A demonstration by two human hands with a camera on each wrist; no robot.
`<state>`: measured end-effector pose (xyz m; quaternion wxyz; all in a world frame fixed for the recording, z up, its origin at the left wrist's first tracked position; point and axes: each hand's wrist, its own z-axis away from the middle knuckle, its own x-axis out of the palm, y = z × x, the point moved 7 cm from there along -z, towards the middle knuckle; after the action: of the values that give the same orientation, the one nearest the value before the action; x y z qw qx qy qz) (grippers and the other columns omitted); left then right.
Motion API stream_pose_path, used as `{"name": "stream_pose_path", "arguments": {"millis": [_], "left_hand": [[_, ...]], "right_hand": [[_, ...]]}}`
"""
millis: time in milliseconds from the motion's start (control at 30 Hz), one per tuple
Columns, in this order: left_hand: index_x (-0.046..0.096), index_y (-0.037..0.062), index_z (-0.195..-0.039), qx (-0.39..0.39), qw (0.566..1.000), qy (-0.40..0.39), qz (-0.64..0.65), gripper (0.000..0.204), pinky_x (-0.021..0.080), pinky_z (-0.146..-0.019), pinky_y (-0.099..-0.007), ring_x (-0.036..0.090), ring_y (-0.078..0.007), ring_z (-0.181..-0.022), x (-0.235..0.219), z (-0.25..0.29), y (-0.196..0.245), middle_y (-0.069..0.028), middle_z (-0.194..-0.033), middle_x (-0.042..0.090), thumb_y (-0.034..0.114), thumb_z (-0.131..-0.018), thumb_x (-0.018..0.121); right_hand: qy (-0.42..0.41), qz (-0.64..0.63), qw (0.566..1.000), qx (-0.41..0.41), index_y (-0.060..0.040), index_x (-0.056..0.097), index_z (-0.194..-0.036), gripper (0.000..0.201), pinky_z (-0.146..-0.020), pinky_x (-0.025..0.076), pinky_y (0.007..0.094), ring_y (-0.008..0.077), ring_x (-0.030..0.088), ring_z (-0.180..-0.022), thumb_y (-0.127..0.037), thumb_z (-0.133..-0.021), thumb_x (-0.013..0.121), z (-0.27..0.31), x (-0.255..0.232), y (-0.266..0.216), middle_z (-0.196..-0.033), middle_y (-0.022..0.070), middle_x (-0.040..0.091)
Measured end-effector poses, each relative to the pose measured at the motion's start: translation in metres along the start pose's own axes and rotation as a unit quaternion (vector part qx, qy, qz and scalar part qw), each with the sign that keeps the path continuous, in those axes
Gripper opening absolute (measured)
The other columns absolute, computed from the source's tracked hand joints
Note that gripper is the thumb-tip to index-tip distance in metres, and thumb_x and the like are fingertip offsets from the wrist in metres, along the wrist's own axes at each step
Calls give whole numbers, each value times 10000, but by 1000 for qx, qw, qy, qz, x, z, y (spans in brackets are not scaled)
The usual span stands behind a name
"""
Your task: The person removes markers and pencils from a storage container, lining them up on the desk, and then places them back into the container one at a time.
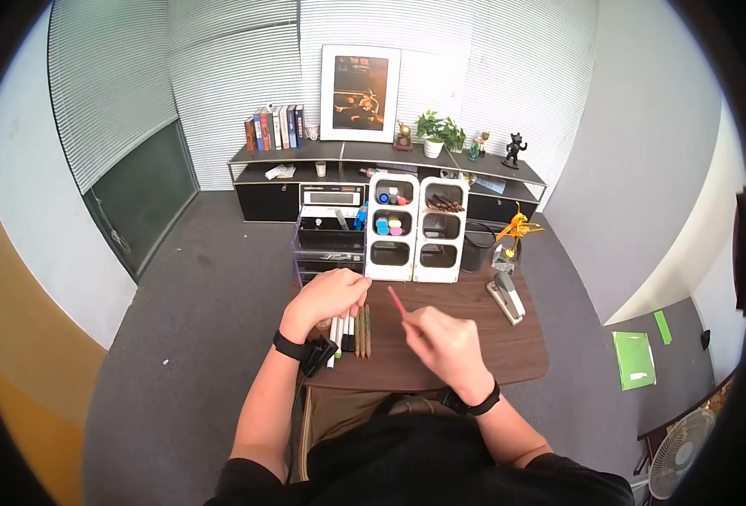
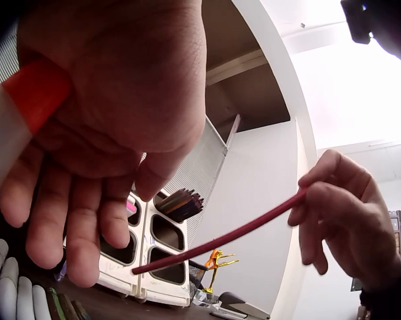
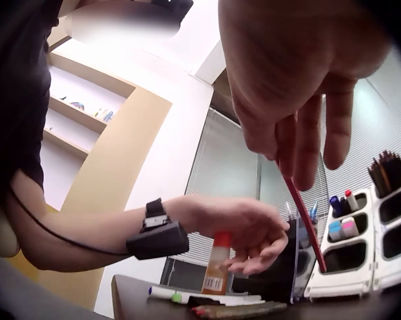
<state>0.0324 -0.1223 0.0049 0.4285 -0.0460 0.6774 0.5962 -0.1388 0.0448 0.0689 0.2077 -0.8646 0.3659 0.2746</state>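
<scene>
My right hand [image 1: 445,341] pinches a slim red pencil-like stick [image 2: 220,239] between thumb and fingers. Its free end points toward the white organizer [image 1: 417,278]. My left hand [image 1: 331,297] hovers over the left part of the desk, fingers loosely extended and holding nothing. Below it lie a row of white-barrelled markers [image 1: 336,333] and several brownish pencils [image 1: 363,333]. A red-capped bottle [image 3: 217,267] stands close by the left hand. In the organizer, upper compartments hold dark pencils [image 1: 445,203], markers [image 1: 390,199] and pastel-capped pens [image 1: 388,226]; the bottom ones look dark inside.
Left of the organizer stands a clear drawer unit [image 1: 329,249]. To its right are a black mesh cup [image 1: 476,251], a yellow-orange figurine [image 1: 518,226] and a grey stapler [image 1: 506,297]. Behind, a low shelf [image 1: 314,160] carries books, a framed picture and plants.
</scene>
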Motion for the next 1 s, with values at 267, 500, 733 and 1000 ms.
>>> {"name": "stream_pose_path", "arguments": {"millis": [267,500,733,1000], "left_hand": [[702,7,-776,19,1000,9,-9,521,572,-641,-394,692,-219,-578,0,3,4,-95,-658,718,370,-1070,471],[702,7,-808,7,1000,3,-4,518,561,-640,-372,695,-201,-598,-1,5,4,-94,-700,738,374,-1100,483],[707,7,-799,9,1000,0,-18,526,570,-651,-373,698,-202,-597,0,2,4,-88,-686,729,374,-1102,482],[698,8,-752,18,1000,19,-13,521,578,-649,-396,701,-228,-577,-1,4,6,-97,-653,716,367,-1056,472]], "right_hand": [[-158,-33,987,-5,-68,662,-997,132,-636,594,411,271,732,-833,-65,-923,772,18,38,-13,-947,66,667],[-260,-41,965,4,-55,666,-989,112,-732,629,425,273,698,-1006,-67,-910,745,38,64,-8,-985,74,639],[-206,-25,975,73,-13,750,-1218,283,-958,602,458,339,689,-1151,-124,-958,768,44,75,27,-1235,126,732],[-217,-55,974,37,8,697,-1385,467,-1105,521,470,349,628,-1313,-159,-960,793,44,85,16,-1422,177,699]]}}
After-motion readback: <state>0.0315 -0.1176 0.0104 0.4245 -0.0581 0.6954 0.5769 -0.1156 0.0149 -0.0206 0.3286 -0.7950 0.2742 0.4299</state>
